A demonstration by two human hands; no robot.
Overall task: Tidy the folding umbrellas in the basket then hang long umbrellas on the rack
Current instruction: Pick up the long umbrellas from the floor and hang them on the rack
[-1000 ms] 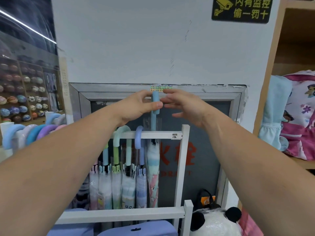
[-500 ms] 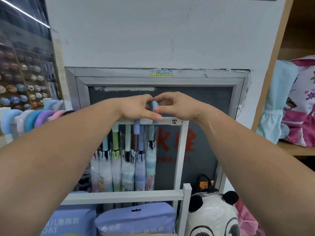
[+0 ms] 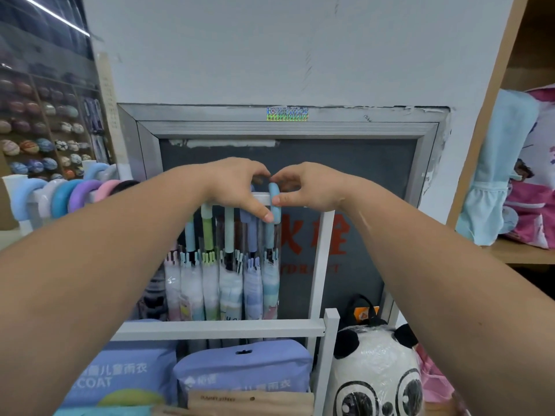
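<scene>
A white rack (image 3: 322,250) stands against the wall with several long umbrellas (image 3: 228,283) hanging from its top bar. The rightmost one is a blue long umbrella (image 3: 270,283); its curved blue handle (image 3: 274,202) hooks over the bar. My left hand (image 3: 237,187) pinches that handle from the left, thumb low on its front. From the right, my right hand (image 3: 303,187) pinches the same handle between thumb and fingers. Both forearms reach forward over the rack. No basket of folding umbrellas shows.
More curved umbrella handles (image 3: 69,196) line a second rail at the left. Packaged raincoats (image 3: 240,367) sit below the rack, a panda plush (image 3: 378,373) at its right. A wooden shelf (image 3: 528,250) with bags stands at far right, a grey framed panel (image 3: 288,127) behind the rack.
Both hands have lowered the blue umbrella, whose handle went from well above the bar down onto it. The camera tilted down, showing the raincoat packs.
</scene>
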